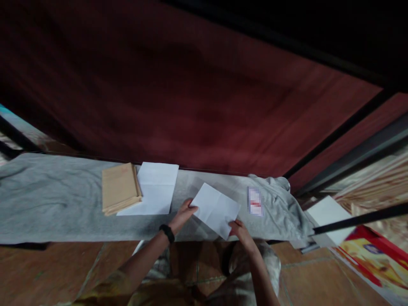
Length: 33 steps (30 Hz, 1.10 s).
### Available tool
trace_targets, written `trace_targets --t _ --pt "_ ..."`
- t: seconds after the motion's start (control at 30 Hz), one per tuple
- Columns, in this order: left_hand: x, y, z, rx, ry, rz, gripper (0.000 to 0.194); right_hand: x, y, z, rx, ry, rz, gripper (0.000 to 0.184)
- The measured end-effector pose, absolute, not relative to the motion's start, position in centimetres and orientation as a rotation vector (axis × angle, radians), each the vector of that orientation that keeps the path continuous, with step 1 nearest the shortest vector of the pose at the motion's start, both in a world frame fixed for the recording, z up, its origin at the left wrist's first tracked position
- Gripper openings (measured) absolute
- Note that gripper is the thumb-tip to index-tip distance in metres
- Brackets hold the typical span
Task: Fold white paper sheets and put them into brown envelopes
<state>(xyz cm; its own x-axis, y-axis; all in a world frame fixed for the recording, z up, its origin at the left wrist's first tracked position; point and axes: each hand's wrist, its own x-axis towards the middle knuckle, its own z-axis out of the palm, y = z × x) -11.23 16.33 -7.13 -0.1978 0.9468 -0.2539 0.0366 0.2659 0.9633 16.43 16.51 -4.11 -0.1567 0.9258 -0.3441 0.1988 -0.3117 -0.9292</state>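
A white sheet of paper [216,209] with a faint crease is held between both hands, tilted above the grey cloth [73,225]. My left hand [185,214], with a black band on its wrist, pinches the sheet's left corner. At its lower right edge, my right hand [241,233] grips the same sheet with thumb and fingers. To the left lies a creased white sheet [157,187], partly covered by a stack of brown envelopes [118,187]. A small card-like item [255,202], blurred out with a red mark, rests on the cloth to the right.
A dark red panel [204,106] rises behind the cloth-covered narrow surface. Dark metal bars [338,131] stand at the right. Beyond the surface's right end are a white sheet [331,214] and a red and yellow box [376,259]. Tiled floor [63,267] shows below.
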Motion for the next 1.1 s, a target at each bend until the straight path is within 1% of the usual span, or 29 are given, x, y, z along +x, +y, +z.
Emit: trace_targets --t 0.1,0.17,0.23,0.33,0.4,0.47,0.53,0.67,0.83,0.93,1.03,1.1 --pt "-11.3 15.5 -7.2 0.849 1.478 1.08 0.026 16.6 18.5 -4.0 -1.548 -1.325 1.395 0.035" --pt "-11.2 14.9 -7.6 0.811 1.539 1.084 0.02 16.5 19.5 -4.4 -1.596 -1.342 1.262 0.035" --pt "-10.7 14.3 -8.1 0.769 1.59 1.089 0.017 15.6 20.0 -5.1 -1.634 -1.347 1.117 0.039" --pt "-9.7 13.6 -8.6 0.723 1.623 1.08 0.013 12.6 19.2 -6.6 -1.63 -1.405 0.902 0.047" --pt "-9.1 13.2 -8.8 0.712 1.629 1.074 0.012 9.9 17.9 -8.1 -1.542 -1.657 0.693 0.047" --pt "-8.8 13.1 -8.8 0.716 1.636 1.072 0.013 7.5 16.4 -9.6 -1.455 -1.934 0.577 0.047" --pt "-8.9 13.0 -8.8 0.722 1.646 1.067 0.014 6.1 15.2 -11.0 -1.465 -2.112 0.435 0.049" --pt "-9.2 13.3 -8.6 0.746 1.689 1.033 0.012 6.9 14.5 -12.9 -1.564 -2.207 0.201 0.052" --pt "-9.9 13.7 -8.1 0.819 1.771 0.983 0.006 9.4 14.8 -13.5 -1.625 -2.194 -0.019 0.055" --pt "-10.2 13.5 -7.6 0.982 1.896 0.906 0.015 9.7 14.7 -13.5 -1.628 -2.208 -0.12 0.056" --pt "-9.3 13.0 -7.2 1.451 2.212 0.772 0.028 9.6 14.6 -13.4 -1.64 -2.223 -0.164 0.056" --pt "-7.7 12.9 -7.4 1.785 2.309 0.705 0.034 9.5 14.5 -13.4 -1.64 -2.227 -0.164 0.056"
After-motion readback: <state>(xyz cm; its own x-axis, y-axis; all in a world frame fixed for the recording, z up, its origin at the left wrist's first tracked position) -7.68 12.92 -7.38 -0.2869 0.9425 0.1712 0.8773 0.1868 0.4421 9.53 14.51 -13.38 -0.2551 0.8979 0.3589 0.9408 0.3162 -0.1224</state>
